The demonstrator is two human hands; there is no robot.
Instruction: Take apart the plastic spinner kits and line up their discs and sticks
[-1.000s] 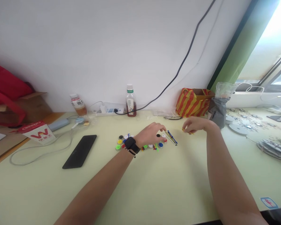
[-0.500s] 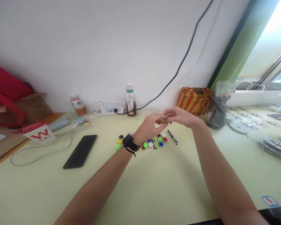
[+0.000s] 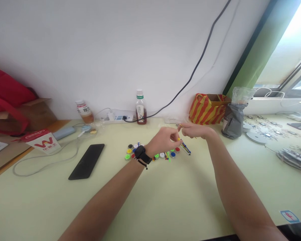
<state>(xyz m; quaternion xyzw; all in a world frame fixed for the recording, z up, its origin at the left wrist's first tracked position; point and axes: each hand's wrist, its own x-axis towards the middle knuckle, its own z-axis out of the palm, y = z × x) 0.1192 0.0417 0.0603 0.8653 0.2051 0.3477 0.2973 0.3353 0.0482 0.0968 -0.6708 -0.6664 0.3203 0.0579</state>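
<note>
My left hand (image 3: 165,139), with a black watch (image 3: 141,152) on its wrist, pinches a small yellow piece (image 3: 179,139) between thumb and fingertips. Just right of it and slightly higher, my right hand (image 3: 197,130) is bent with its fingers together. A bit of a thin yellow strip (image 3: 181,125) shows at those fingers; most of it is hidden. Below my hands lie several small round coloured pieces, among them a blue one (image 3: 173,154) and a green one (image 3: 127,156). Thin coloured strips (image 3: 186,148) rest beside them; my left hand covers part of the group.
A dark phone-like slab (image 3: 86,162) lies to the left, near a red-and-white box (image 3: 43,143). Along the wall stand a bottle (image 3: 140,110), a power strip (image 3: 119,116) and a striped bag (image 3: 207,108). A grey bag (image 3: 233,120) and flat grey discs (image 3: 293,157) are at right.
My hands, earlier together at the yellow piece, have moved apart. The left has lowered slightly to the right with the yellow piece, and the right has turned palm down.
</note>
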